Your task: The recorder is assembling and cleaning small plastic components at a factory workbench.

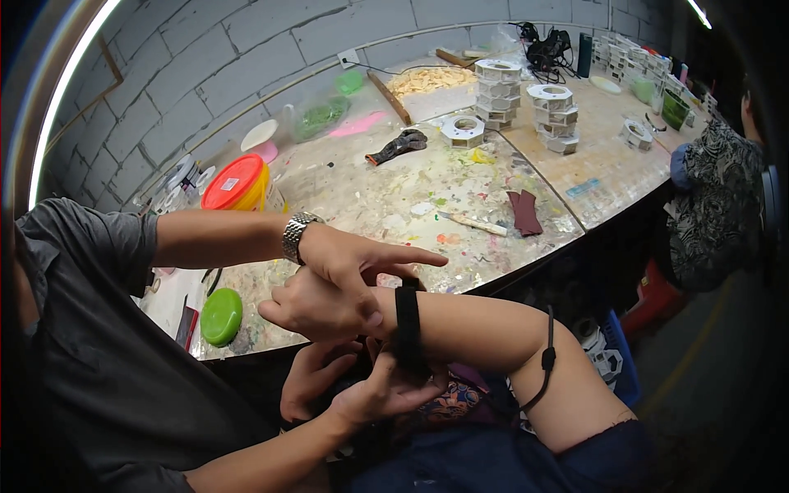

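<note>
My right arm reaches in from the right, and my right hand (308, 306) is closed with its fingers curled in and nothing seen in it. A black strap (408, 324) wraps my right wrist. Another person's hand with a metal watch (297, 237) lies over my right hand and wrist, index finger stretched out. That person's other hand (382, 396) is under my wrist, at the strap's lower end. My left hand (311, 380) is lower down, fingers partly spread and partly hidden behind these hands. A thin black cord (548, 361) hangs round my right elbow.
On the stained worktable (370, 197) are a yellow bucket with a red lid (236, 182), a green lid (222, 316), a dark glove (398, 146), a brush-like tool (474, 223), dark red strips (524, 213) and stacked white octagonal parts (498, 92). Someone in patterned clothing (717, 205) is at the right.
</note>
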Available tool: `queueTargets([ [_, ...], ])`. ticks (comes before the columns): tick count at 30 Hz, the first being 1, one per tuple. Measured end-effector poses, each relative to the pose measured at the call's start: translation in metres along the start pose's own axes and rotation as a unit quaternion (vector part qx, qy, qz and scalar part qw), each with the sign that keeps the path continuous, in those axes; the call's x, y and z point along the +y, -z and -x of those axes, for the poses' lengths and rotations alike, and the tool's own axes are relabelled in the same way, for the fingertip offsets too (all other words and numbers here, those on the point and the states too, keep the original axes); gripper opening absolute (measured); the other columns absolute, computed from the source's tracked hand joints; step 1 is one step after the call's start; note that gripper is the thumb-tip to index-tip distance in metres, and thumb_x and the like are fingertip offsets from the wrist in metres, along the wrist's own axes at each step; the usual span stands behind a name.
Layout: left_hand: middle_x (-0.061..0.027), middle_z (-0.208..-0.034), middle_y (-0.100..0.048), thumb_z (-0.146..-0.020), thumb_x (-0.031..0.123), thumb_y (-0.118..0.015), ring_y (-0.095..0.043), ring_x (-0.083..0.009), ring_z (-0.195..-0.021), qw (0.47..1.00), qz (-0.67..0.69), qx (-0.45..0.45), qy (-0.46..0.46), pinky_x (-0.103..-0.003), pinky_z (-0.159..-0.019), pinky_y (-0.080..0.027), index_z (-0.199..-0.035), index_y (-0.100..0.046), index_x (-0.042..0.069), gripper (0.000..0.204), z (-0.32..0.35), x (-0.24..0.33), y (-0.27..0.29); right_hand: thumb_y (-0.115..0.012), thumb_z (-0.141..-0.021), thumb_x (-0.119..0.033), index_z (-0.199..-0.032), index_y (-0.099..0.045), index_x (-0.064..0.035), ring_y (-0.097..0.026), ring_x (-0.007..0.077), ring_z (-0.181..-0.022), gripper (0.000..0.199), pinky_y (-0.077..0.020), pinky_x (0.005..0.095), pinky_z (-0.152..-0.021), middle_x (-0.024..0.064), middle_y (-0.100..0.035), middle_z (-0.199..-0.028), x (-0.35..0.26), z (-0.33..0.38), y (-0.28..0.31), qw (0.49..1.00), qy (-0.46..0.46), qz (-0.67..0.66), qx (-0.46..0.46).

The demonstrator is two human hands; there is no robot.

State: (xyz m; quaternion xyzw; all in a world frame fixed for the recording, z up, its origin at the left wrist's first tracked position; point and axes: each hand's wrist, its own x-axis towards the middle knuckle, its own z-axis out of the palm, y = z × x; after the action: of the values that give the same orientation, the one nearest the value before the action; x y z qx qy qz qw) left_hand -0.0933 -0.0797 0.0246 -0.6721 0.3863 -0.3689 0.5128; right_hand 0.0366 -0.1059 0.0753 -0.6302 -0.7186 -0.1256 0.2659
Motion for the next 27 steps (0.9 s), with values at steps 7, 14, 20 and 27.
queueTargets([
  [7,-0.0007,-0.113,-0.041,-0.088,0.013,-0.048,-0.048,-0.0107,-0.102,0.996,-0.020,0.049,-0.076,-0.036,-0.078,-0.052,-0.114,-0.042,0.013,0.027,-0.012,-0.021,0.012,-0.052,-0.085,-0.015,-0.101,-0.048,-0.0024,-0.063,0.0224,-0.071,0.020,-0.0480,0.0316,-0.066,0.0134,-0.060,-0.085,-0.006,0.012,0.016,0.990,-0.075,-0.028,-0.120],
  [14,-0.0022,-0.118,-0.040,-0.084,0.007,-0.053,-0.045,-0.0122,-0.107,0.986,-0.108,0.041,-0.121,-0.037,-0.079,-0.052,-0.119,-0.045,0.011,0.037,-0.015,-0.010,0.011,-0.050,-0.088,-0.024,-0.105,-0.045,-0.0064,-0.062,0.0244,-0.072,0.025,-0.0464,0.0352,-0.068,0.0131,-0.058,-0.084,0.006,0.015,0.001,0.984,-0.118,-0.023,-0.135],
  [20,-0.0043,-0.131,-0.036,-0.088,0.007,-0.051,-0.043,-0.0142,-0.119,0.983,-0.153,-0.028,-0.094,-0.038,-0.083,-0.053,-0.132,-0.041,0.014,0.045,-0.010,0.001,-0.001,-0.063,-0.078,-0.010,-0.087,-0.042,0.0036,-0.062,0.0251,-0.055,0.027,-0.0489,0.0330,-0.047,0.0149,-0.057,-0.068,0.028,0.014,-0.011,0.998,-0.060,0.016,0.003],
  [27,-0.0076,-0.111,-0.049,-0.082,-0.001,-0.058,-0.053,-0.0160,-0.102,0.949,-0.250,0.033,-0.191,-0.029,-0.072,-0.059,-0.123,-0.037,0.008,0.046,-0.016,-0.012,0.003,-0.062,-0.081,-0.012,-0.077,-0.042,-0.0007,-0.049,0.0188,-0.039,0.023,-0.0406,0.0331,-0.037,0.0069,-0.048,-0.052,0.030,0.012,-0.011,0.989,-0.055,0.031,0.134],
])
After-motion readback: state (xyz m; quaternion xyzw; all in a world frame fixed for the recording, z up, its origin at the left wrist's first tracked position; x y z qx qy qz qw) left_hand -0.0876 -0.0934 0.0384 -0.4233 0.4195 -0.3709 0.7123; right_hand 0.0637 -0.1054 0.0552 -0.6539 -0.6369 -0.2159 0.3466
